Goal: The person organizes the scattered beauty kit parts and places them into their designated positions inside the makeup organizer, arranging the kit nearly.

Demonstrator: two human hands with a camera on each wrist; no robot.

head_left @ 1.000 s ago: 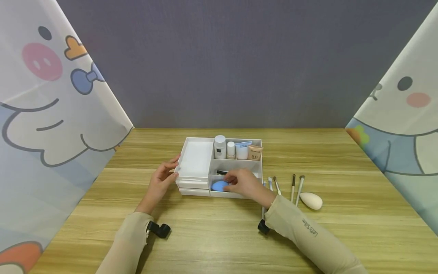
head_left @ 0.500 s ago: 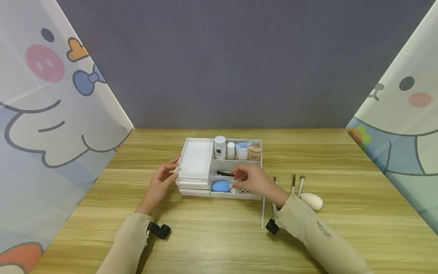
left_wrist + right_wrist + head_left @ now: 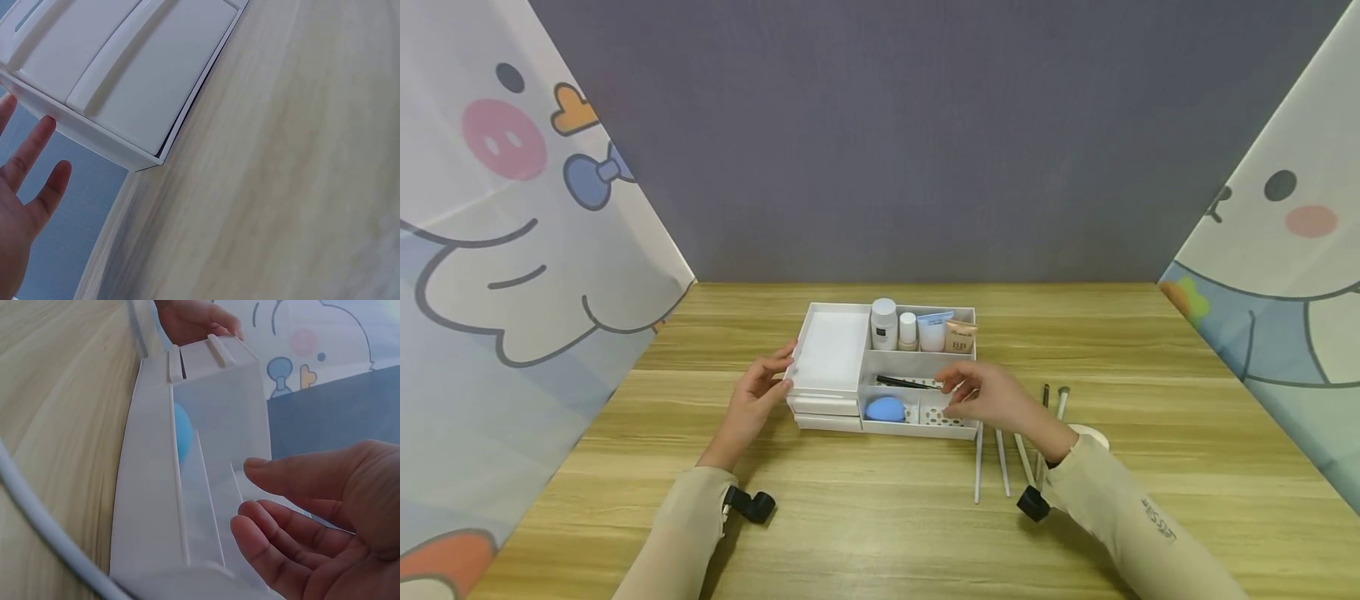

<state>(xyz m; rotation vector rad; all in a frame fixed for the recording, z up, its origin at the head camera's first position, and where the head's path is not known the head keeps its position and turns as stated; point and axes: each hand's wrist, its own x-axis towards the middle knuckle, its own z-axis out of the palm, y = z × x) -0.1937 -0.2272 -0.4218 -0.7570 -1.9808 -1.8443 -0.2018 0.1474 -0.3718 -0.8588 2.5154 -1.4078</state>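
Note:
A white cosmetics organizer (image 3: pixel 829 346) stands on the table, with drawers at its left. My left hand (image 3: pixel 754 398) touches its left side with fingertips spread; the left wrist view shows the fingers extended beside the drawer fronts (image 3: pixel 150 81). Over the right end of the organizer hovers my right hand (image 3: pixel 992 402), thumb and fingers apart with nothing between them. A blue makeup sponge (image 3: pixel 886 409) lies in the front left compartment. Behind it, a slim black pencil-like stick (image 3: pixel 901 382) lies in the middle compartment.
Two white-capped bottles (image 3: pixel 883 325), a blue-white tube (image 3: pixel 933 332) and a tan tube (image 3: pixel 959 337) stand in the back compartment. Several makeup brushes (image 3: pixel 978 471) lie right of the organizer. A cream sponge (image 3: pixel 1096 434) is partly hidden behind the right forearm.
My right hand has left the blue sponge in the front compartment and moved right, uncovering the black stick and the front right compartment. My left hand has stayed put.

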